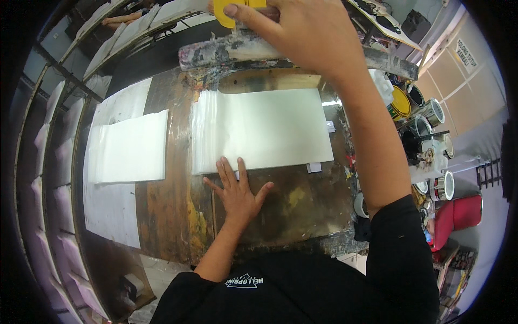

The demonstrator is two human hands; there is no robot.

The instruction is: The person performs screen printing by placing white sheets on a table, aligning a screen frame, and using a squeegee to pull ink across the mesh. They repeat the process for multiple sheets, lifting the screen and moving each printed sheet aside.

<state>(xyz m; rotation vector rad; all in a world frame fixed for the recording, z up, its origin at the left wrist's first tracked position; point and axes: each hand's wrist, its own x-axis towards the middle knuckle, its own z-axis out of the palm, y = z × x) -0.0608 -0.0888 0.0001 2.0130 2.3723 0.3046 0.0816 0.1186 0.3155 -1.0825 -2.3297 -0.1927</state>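
My left hand [236, 195] lies with spread fingers on the stained table, its fingertips at the near edge of a stack of whitish sheets [275, 129]. The stack's left side is fanned into layered edges, and small white tabs [314, 167] stick out from beneath it. At the far edge of the view, my right hand [310, 32] is raised above a paint-stained bar [237, 51]. Its thumb lies across a yellow object [224, 13] that it appears to grip; the other fingers are cut off or hidden. A second, smaller pile of white sheets [132, 148] lies to the left.
Metal racks loaded with sheets [65, 162] line the left side. Paint cans, among them a yellow one [400, 102] and a white one [442, 186], crowd the right edge. Beyond them is a red chair [465, 213]. Another person's arm [123, 19] shows at the far left.
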